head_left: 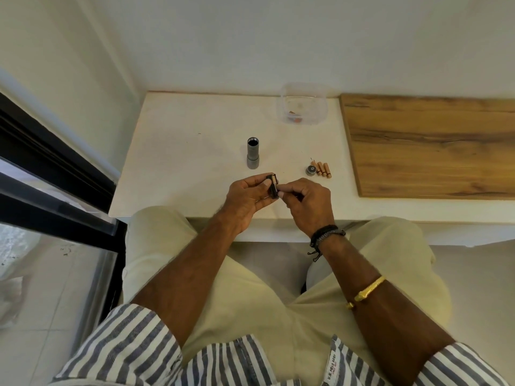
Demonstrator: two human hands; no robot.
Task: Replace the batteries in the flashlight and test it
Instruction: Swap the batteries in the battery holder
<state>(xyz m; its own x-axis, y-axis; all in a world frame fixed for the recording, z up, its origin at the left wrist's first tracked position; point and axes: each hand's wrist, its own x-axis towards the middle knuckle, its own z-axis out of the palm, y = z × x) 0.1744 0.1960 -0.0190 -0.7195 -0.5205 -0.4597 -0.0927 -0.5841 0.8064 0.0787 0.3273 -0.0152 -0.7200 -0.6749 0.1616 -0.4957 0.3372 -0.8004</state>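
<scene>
A grey flashlight body [253, 153] stands upright on the white table [178, 151], its open end up and its cap off. The round tail cap [310, 170] lies to its right beside three copper-coloured batteries [323, 169]. Near the table's front edge my left hand [245, 203] grips a small black battery holder [272, 186] with a battery in it. My right hand [305, 203] pinches the holder's right side with thumb and fingertips. What lies under the fingers is hidden.
A clear plastic container [302, 107] with a few small bits stands at the back of the table. A wooden board [429, 146] covers the right part. A dark window frame [55, 174] runs along the left. My knees sit under the table's front edge.
</scene>
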